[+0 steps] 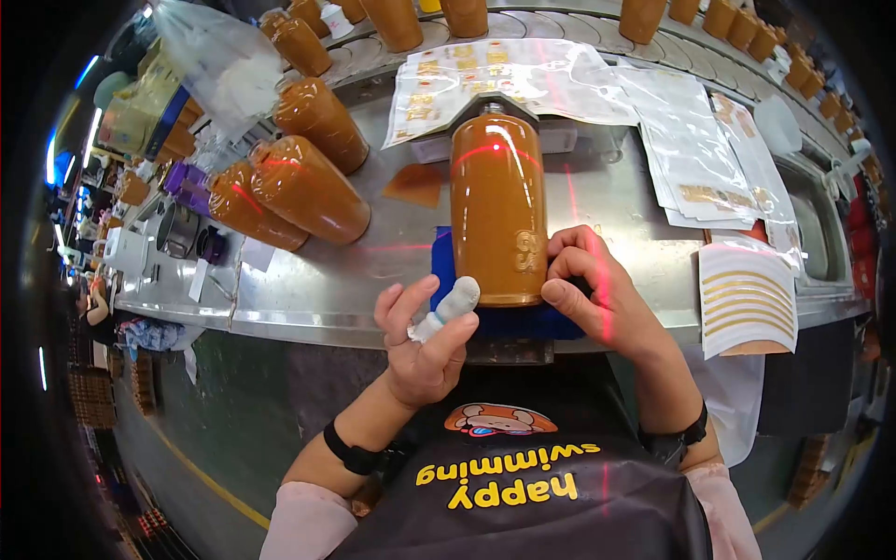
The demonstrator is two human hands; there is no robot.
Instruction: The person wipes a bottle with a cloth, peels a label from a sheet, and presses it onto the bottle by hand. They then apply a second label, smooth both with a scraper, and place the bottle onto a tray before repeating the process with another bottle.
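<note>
A glossy brown bottle lies in front of me on a dark cradle, its neck pointing away and raised characters near its base. Red laser lines cross it. Just left of the base is my left hand, fingers bent and apart, with a white covering on one finger. My right hand curves at the bottle's right lower side, thumb and fingertips apart and right by its edge. Under the bottle's base shows a blue pad.
Several brown bottles stand on the steel table to the left. Label sheets lie behind the cradle, with more sheets at right. A sheet with curved gold strips hangs over the front edge. Bottles line the conveyor behind.
</note>
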